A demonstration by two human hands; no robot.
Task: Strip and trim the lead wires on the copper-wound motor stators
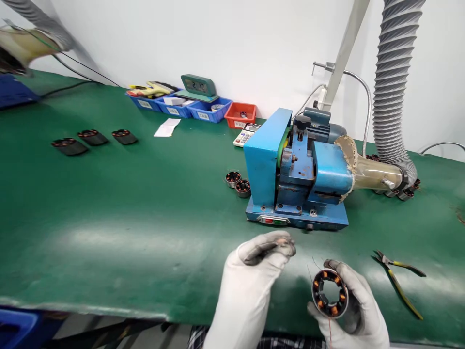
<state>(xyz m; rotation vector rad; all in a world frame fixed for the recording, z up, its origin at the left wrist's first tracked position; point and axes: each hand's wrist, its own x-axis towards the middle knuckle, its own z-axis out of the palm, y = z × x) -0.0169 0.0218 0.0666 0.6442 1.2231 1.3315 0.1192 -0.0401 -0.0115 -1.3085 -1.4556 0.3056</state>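
Observation:
A motor stator [315,304], a ring with copper windings and a dark inner core, is gripped at its right side by my gloved right hand [354,303]. Thin loose wires stick up from its upper left, and a reddish wire hangs from its bottom. To the left, apart from the stator, my gloved left hand [269,247] has its fingers curled with the tips pressed together. Whatever may be between those fingertips is hidden. Diagonal cutters [390,265] with yellow-and-black handles lie with open jaws on the green table, right of my right hand.
A blue grinder-like machine [267,165] with a grey extraction hose [395,82] stands ahead. Two stators [233,178] sit at its left, more behind the hose. Several dark stators [69,146] lie far left. Blue bins [209,115], a red bin [240,118] and a calculator [244,138] line the back.

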